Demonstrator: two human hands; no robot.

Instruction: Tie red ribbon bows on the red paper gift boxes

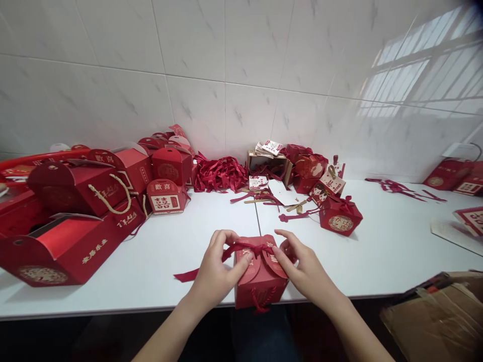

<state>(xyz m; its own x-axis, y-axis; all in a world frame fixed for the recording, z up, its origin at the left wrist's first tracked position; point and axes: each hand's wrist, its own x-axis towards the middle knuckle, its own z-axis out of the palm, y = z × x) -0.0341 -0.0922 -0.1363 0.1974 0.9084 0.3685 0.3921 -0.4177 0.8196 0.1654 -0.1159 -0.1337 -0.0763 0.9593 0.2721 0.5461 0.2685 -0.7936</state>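
Note:
A small red gift box sits at the table's front edge, its curved top flaps folded together. A dark red ribbon is knotted across its top, with one tail trailing left onto the table. My left hand pinches the ribbon at the box's left side, thumb on the top flap. On the right, my right hand has thumb and fingers closed on the ribbon's other side near the knot. A red tassel hangs down the box's front face.
Red boxes crowd the table's left side. A heap of red ribbons lies by the wall, beside an open carton with cards. Another tied box stands right of centre; a cardboard box is at lower right.

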